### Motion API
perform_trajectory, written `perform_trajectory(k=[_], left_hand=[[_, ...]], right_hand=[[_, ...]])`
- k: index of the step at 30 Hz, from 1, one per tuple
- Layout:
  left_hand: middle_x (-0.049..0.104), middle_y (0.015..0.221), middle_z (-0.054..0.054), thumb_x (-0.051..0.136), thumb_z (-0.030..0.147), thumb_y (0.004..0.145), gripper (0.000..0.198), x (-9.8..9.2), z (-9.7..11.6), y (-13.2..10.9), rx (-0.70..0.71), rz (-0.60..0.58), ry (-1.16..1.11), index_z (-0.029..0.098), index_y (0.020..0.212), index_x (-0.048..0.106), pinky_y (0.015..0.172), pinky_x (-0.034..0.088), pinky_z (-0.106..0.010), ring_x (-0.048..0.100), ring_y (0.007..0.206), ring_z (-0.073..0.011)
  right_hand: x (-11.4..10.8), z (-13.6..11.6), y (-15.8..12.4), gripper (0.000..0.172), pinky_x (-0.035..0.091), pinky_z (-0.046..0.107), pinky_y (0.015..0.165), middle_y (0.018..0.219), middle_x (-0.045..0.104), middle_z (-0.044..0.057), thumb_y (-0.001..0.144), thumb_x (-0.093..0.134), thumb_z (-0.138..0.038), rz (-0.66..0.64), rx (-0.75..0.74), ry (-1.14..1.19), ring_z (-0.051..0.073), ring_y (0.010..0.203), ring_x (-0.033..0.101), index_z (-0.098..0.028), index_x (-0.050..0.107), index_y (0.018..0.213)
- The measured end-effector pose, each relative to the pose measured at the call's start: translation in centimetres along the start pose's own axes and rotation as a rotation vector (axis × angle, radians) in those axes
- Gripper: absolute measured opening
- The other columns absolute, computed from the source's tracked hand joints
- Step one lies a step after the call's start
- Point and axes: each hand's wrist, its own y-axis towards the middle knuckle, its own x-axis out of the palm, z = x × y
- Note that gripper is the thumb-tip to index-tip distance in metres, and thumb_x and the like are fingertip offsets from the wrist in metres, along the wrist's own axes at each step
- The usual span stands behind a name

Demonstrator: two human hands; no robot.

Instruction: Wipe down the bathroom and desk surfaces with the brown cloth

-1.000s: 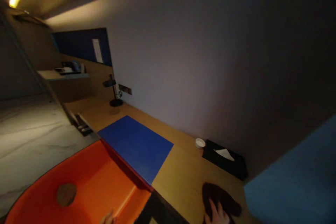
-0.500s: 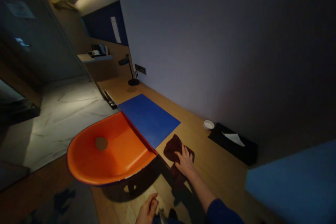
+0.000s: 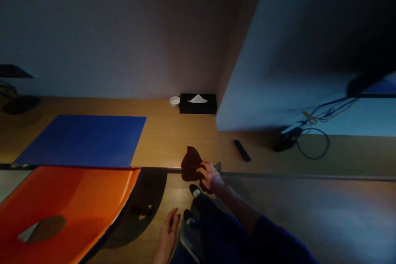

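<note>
A dark red-brown cloth (image 3: 191,164) hangs at the front edge of the wooden desk (image 3: 167,136), part of it over the desktop. My right hand (image 3: 210,176) grips its right side, fingers curled into the fabric. Lower down, over the floor, my left hand (image 3: 169,229) hangs away from the desk with nothing in it, its fingers loosely bent and apart from the thumb. To the left of the cloth lies a blue desk mat (image 3: 89,138).
An orange chair (image 3: 83,202) stands against the desk at left. A black tissue box (image 3: 198,107) and small white dish (image 3: 175,101) sit by the wall. Rightward are a remote control (image 3: 241,150) and a black box with cables (image 3: 287,139). A lamp base (image 3: 20,104) is far left.
The view has swung right, showing the remote and cables. My right hand has lifted the cloth from the desktop to its front edge. My left hand stays low.
</note>
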Motion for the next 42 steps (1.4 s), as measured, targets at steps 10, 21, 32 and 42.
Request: perform_trajectory(k=[10,21,32,42], left_hand=[[0.066,0.108,-0.018,0.053,0.074,0.061,0.078,1.9,2.8,1.3,0.041,-0.110,0.055,0.011,0.108,0.060,0.099,0.047,-0.045,0.062,0.105,-0.0317],[0.043,0.134,-0.024,0.042,0.052,0.083,0.064,12.7,12.2,5.5,0.540,0.226,0.455,0.004,0.123,0.053,0.111,0.030,-0.050,0.035,0.133,-0.0352],[0.018,0.148,-0.034,0.040,0.073,0.079,0.098,22.6,12.7,8.3,0.399,0.405,0.944,0.000,0.143,0.028,0.104,0.028,-0.063,0.007,0.141,-0.0449],[0.023,0.144,-0.037,0.029,0.074,0.081,0.101,22.5,12.7,8.6,0.477,0.436,1.050,-0.007,0.140,0.029,0.109,0.023,-0.059,0.009,0.141,-0.0434]], right_hand=[[0.7,14.1,-14.0,0.048,0.050,0.036,0.070,0.084,0.066,0.007,0.070,0.052,-0.044,0.732,0.646,0.491,0.021,0.074,0.060,-0.014,0.058,0.107],[-9.1,28.3,-14.5,0.048,0.044,0.047,0.088,0.101,0.060,0.016,0.066,0.053,-0.038,0.678,0.586,0.291,0.029,0.097,0.055,-0.010,0.060,0.104],[-1.9,26.7,-1.7,0.064,0.037,0.044,0.099,0.147,0.033,0.011,0.077,0.060,-0.016,-0.125,0.272,-0.056,0.030,0.124,0.037,-0.031,0.045,0.138],[-5.2,36.4,2.0,0.063,0.039,0.041,0.092,0.152,0.022,0.010,0.086,0.047,-0.017,-0.133,0.454,-0.335,0.029,0.123,0.037,-0.031,0.032,0.145]])
